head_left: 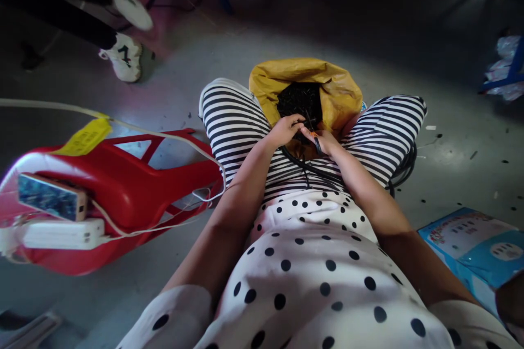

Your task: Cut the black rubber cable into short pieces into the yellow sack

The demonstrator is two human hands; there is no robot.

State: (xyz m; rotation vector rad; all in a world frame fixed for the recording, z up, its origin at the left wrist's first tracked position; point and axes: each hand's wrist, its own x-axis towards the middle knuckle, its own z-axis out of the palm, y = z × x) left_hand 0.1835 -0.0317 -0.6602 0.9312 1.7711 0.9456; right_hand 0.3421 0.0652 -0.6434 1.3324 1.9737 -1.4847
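Note:
I sit with my knees apart in striped trousers, and a yellow bag (pixel 335 90) full of small black parts (pixel 301 99) stands between them. My left hand (pixel 284 130) is closed on a thin black cable (pixel 311 166) at the bag's mouth. My right hand (pixel 323 140) meets it and pinches the same cable near a small orange piece. The cable loops down across my lap and around my right thigh (pixel 403 166).
A red plastic stool (pixel 123 185) lies tipped on the floor at my left, with a phone (pixel 51 196), a white power strip (pixel 61 233), white cords and a yellow tag (pixel 84 136). Another person's sneakers (pixel 125 54) are at far left. A blue box (pixel 478 245) lies at my right.

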